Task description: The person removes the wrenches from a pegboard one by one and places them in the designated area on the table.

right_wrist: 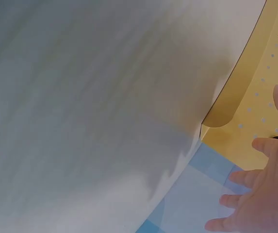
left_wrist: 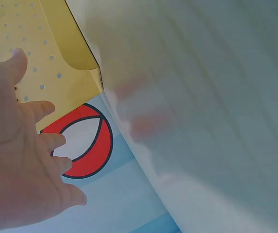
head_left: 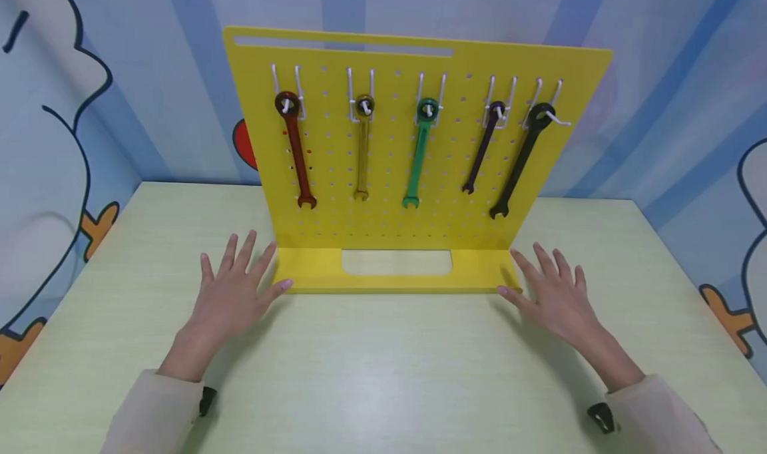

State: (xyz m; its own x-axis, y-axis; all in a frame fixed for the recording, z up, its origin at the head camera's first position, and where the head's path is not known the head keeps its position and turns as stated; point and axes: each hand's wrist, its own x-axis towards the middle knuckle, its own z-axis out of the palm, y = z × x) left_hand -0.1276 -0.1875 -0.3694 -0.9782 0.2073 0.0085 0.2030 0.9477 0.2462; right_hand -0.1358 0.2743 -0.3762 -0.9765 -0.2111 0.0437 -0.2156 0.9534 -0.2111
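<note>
While upright, pegboard [head_left: 383, 222] on table [head_left: 383, 361], wall [head_left: 467, 8] behind.

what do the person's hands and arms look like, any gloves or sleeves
The left hand and right hand are bare, without gloves. Off-white sleeves end near the wrists, and a small dark object shows beside each sleeve, too unclear to name.
</note>
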